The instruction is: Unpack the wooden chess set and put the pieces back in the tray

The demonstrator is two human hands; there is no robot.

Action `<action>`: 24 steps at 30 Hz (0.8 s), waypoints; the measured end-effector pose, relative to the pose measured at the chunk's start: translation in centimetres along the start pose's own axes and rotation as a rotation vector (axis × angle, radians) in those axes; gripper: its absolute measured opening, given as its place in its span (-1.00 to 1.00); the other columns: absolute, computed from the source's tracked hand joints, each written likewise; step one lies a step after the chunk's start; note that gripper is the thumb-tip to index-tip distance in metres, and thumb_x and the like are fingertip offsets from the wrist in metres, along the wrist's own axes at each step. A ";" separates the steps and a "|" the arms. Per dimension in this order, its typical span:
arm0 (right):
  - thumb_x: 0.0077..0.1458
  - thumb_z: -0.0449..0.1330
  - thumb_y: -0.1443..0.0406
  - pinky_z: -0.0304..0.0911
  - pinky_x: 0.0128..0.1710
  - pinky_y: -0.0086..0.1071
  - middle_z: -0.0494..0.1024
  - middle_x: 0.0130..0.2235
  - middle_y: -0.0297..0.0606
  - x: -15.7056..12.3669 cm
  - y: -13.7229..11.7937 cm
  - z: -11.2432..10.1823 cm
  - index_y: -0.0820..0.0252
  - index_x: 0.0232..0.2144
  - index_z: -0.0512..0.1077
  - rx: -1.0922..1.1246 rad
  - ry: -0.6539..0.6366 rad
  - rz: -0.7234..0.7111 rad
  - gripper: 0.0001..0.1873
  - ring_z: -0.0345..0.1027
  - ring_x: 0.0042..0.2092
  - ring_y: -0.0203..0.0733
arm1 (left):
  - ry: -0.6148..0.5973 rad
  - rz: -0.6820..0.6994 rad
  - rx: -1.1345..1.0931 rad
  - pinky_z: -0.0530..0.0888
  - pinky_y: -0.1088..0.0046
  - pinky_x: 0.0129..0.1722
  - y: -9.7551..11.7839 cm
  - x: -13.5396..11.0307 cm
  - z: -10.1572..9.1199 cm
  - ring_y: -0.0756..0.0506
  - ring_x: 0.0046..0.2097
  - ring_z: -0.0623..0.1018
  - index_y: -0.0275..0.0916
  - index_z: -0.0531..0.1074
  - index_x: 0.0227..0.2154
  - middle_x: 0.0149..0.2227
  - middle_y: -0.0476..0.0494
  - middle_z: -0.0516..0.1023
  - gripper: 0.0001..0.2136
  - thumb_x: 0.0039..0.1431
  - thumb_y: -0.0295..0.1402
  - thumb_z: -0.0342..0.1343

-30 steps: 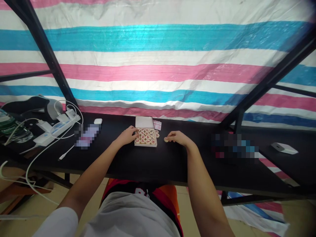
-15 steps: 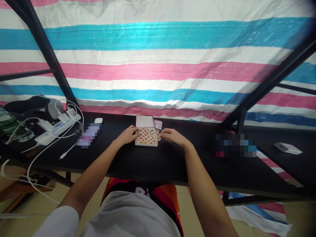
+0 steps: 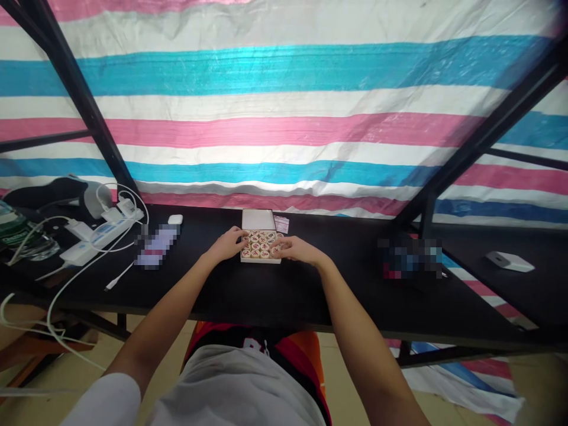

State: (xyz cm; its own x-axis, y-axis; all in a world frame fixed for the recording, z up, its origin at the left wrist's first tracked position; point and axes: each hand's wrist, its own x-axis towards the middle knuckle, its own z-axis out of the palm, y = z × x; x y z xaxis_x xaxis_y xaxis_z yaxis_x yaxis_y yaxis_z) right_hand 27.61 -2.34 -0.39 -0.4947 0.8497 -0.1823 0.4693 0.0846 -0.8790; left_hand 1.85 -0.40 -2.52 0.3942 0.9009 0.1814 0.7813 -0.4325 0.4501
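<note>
A small white box (image 3: 261,260) full of round Chinese chess pieces (image 3: 255,247) with red and dark characters lies on the black desk. Its lid (image 3: 258,219) is hinged back behind it. My left hand (image 3: 229,244) is closed on the left side of the box, the fingertips over its rim. Above the box's right part is my right hand (image 3: 296,249), its fingers closed on a chess piece (image 3: 276,250) at the box's front right. The right hand hides part of the box's side and any pieces beneath it.
A pink-and-white paper (image 3: 281,224) lies behind the box. To the left are a blurred phone (image 3: 155,247), a white earphone case (image 3: 175,219), a power strip (image 3: 97,239) with cables and a bottle (image 3: 26,234). A white device (image 3: 510,261) sits far right.
My right hand has moved left, from the loose pieces beside the box to over its right part. My left hand stays at the box's left side.
</note>
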 end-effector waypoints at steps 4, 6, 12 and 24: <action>-0.21 0.32 0.11 -0.03 -0.57 -0.47 0.35 -0.59 -0.42 -0.6 0.8 -1.6 0.25 -0.34 0.50 0.097 0.135 -0.030 -0.61 0.04 -0.57 -0.43 | -0.004 -0.001 0.006 0.39 0.44 -0.20 0.0 0.0 -0.1 -0.07 -0.21 0.48 -0.17 0.42 -0.02 -0.07 -0.12 0.39 -0.64 0.20 -0.17 -0.04; -0.21 0.32 0.13 0.01 -0.56 -0.46 0.44 -0.53 -0.36 -1.1 1.6 -2.7 0.26 -0.40 0.51 0.091 0.149 0.010 -0.66 0.07 -0.56 -0.43 | -0.009 -0.004 0.004 0.39 0.43 -0.19 0.1 0.0 -0.1 -0.08 -0.20 0.47 -0.17 0.42 -0.02 -0.07 -0.13 0.39 -0.64 0.20 -0.17 -0.04; -0.24 0.35 0.14 0.11 -0.58 -0.51 0.50 -0.52 -0.28 -1.3 3.5 -3.6 0.25 -0.49 0.46 -0.025 0.049 0.212 -0.69 0.28 -0.53 -0.37 | -0.025 -0.013 -0.006 0.40 0.43 -0.20 0.2 -0.1 -0.2 -0.08 -0.20 0.48 -0.17 0.42 -0.02 -0.05 -0.14 0.39 -0.63 0.19 -0.16 -0.04; -0.08 0.26 0.04 0.17 -0.64 -0.53 0.56 -0.39 -0.21 -1.3 0.8 -1.8 0.22 -0.32 0.43 0.144 0.047 0.089 -0.61 0.39 -0.52 -0.32 | -0.016 0.007 0.001 0.40 0.42 -0.19 0.2 -0.1 -0.2 -0.08 -0.20 0.48 -0.18 0.43 -0.02 -0.08 -0.14 0.39 -0.63 0.20 -0.15 -0.05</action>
State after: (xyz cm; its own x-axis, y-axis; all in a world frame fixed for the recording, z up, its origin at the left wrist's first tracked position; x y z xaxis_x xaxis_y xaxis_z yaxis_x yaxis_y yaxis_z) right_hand 29.95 -2.45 -0.12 -0.4195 0.8743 -0.2443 0.3983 -0.0645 -0.9150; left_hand 1.89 -0.54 -2.29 0.4074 0.8972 0.1706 0.7789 -0.4389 0.4480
